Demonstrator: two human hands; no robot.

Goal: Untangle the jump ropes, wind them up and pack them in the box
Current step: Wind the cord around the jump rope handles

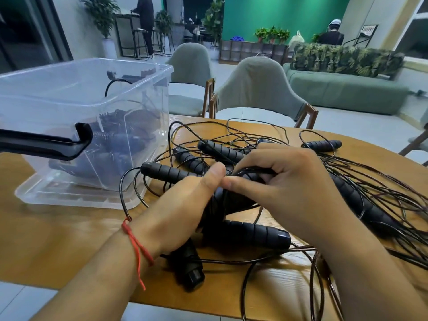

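here, over the wooden counter (69,239), we work a bundled black jump rope with ribbed foam handles (231,200): our left hand (183,205) curls round it, our right hand (289,181) pinches its cord. other black ropes (222,150) lie tangled beside the clear plastic box (69,98), which already holds some. we judge the thin cords springy and slippery, the handles the surer hold.

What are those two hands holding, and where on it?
A bundle of black ribbed jump-rope handles: left hand around its lower half, right hand curled over its upper end.
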